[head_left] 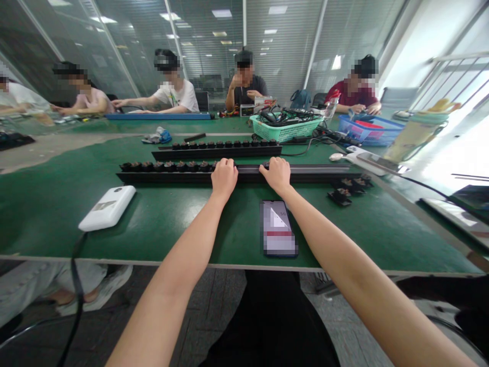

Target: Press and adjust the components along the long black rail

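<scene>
Centrally, long black channelled rail (317, 177), lengthwise on green smooth-topped table (171, 209); row of small round black modules with brownish tops (170, 167) along its left part. Rail probably stiff, fairly light, apt to slide; best held by plain side walls. Module tops likely fragile: hold by black rims. Left hand (224, 177) curled over rail near row's right end, right hand (278, 173) curled farther right; fingertips hidden, cannot tell whether either grips. Loose black modules (340, 197) by rail's right end; second black rail (221, 152) behind.

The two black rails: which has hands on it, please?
The nearer rail: left hand and right hand are on it; the farther rail lies untouched.
</scene>
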Action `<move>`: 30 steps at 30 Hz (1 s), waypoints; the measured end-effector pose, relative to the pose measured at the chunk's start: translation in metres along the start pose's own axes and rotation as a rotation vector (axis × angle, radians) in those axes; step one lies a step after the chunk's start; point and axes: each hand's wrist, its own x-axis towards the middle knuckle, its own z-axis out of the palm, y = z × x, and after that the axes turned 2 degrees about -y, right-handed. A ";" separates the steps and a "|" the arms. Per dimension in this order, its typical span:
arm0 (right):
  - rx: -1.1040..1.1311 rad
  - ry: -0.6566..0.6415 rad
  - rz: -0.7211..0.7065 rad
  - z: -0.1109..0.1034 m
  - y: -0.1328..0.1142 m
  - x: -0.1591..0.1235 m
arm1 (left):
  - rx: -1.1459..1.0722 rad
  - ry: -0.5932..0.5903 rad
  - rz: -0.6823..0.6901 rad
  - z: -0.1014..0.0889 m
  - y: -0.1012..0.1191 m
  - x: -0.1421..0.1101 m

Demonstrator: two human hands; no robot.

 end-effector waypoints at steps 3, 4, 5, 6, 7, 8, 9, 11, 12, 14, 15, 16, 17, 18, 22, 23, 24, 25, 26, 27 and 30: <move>0.009 0.024 0.000 0.001 0.001 0.000 | -0.002 -0.013 -0.010 -0.001 0.001 0.000; 0.010 0.029 0.000 0.001 0.001 0.000 | -0.002 -0.016 -0.013 -0.001 0.001 0.000; 0.012 0.032 0.001 0.001 0.001 -0.001 | -0.002 -0.018 -0.014 -0.002 0.001 -0.001; 0.012 0.031 0.002 0.001 0.001 -0.001 | -0.003 -0.018 -0.016 -0.002 0.001 -0.001; 0.010 0.028 0.003 0.001 0.001 0.000 | -0.003 -0.019 -0.016 -0.002 0.001 -0.001; 0.008 0.023 0.005 0.001 0.001 0.000 | -0.003 -0.018 -0.015 -0.001 0.001 0.000; 0.005 0.015 0.006 0.000 0.001 0.000 | -0.003 -0.017 -0.013 -0.001 0.001 0.000; -0.001 0.000 0.010 0.000 0.001 0.000 | 0.001 -0.012 -0.010 -0.001 0.001 0.000; -0.003 -0.006 0.012 -0.001 0.001 0.000 | 0.005 -0.009 -0.010 0.000 0.001 0.000; -0.004 -0.010 0.017 -0.001 0.001 0.000 | 0.011 -0.006 -0.010 0.000 0.001 0.000; -0.003 -0.008 0.019 -0.001 0.001 0.000 | 0.012 -0.006 -0.010 0.000 0.001 0.000; -0.001 -0.004 0.020 -0.001 0.001 0.000 | 0.010 -0.006 -0.009 -0.001 0.001 -0.001; 0.001 0.001 0.020 0.000 0.001 0.000 | 0.008 -0.007 -0.008 -0.001 0.001 -0.001; 0.003 0.007 0.020 0.000 0.001 0.000 | 0.006 -0.008 -0.007 -0.001 0.001 -0.001; 0.007 0.019 0.018 0.000 0.001 0.000 | 0.009 -0.011 -0.009 -0.002 0.001 -0.001; 0.007 0.019 0.019 0.000 0.001 0.000 | 0.009 -0.012 -0.009 -0.002 0.001 -0.001; 0.007 0.018 0.020 0.000 0.001 0.000 | 0.007 -0.012 -0.010 -0.003 0.001 -0.001; 0.008 0.018 0.020 0.000 0.002 0.000 | 0.005 -0.014 -0.011 -0.003 0.002 -0.001; 0.010 0.020 0.020 0.000 0.002 0.000 | 0.003 -0.016 -0.013 -0.003 0.002 -0.001; 0.012 0.022 0.019 0.000 0.002 0.000 | 0.002 -0.019 -0.014 -0.003 0.002 -0.001; 0.018 0.031 0.021 0.000 0.002 0.000 | 0.003 -0.017 -0.015 -0.003 0.002 -0.001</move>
